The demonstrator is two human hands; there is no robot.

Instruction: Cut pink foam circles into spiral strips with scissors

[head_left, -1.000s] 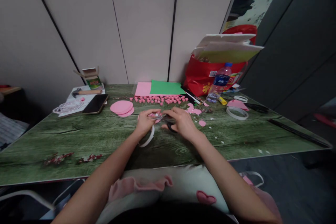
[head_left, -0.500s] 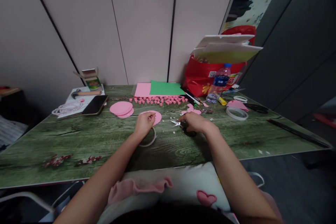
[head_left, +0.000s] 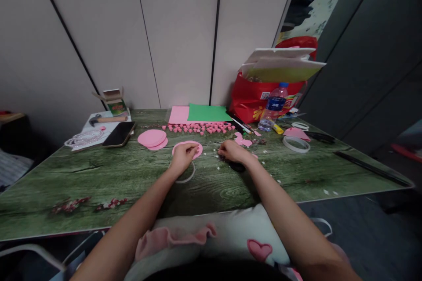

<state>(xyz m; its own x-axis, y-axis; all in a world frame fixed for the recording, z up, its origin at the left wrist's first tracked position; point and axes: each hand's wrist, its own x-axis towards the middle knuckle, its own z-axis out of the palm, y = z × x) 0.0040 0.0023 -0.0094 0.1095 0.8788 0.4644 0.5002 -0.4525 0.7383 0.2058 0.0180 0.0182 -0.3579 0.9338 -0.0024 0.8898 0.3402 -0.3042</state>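
A flat, round pink paper disc [head_left: 199, 151] lies near the centre of the frame, partly covered by the left hand [head_left: 182, 158], whose fingertips are drawn together over it; whether they pinch anything, I cannot tell. A thin white tape ring [head_left: 187, 181] lies just below that hand. Right of centre, the right hand [head_left: 233, 152] has curled fingers, its grip unclear, beside a black scissors handle [head_left: 237, 167]. Small pink pieces [head_left: 201, 128] spread above both hands, below a green rectangular sheet [head_left: 207, 113].
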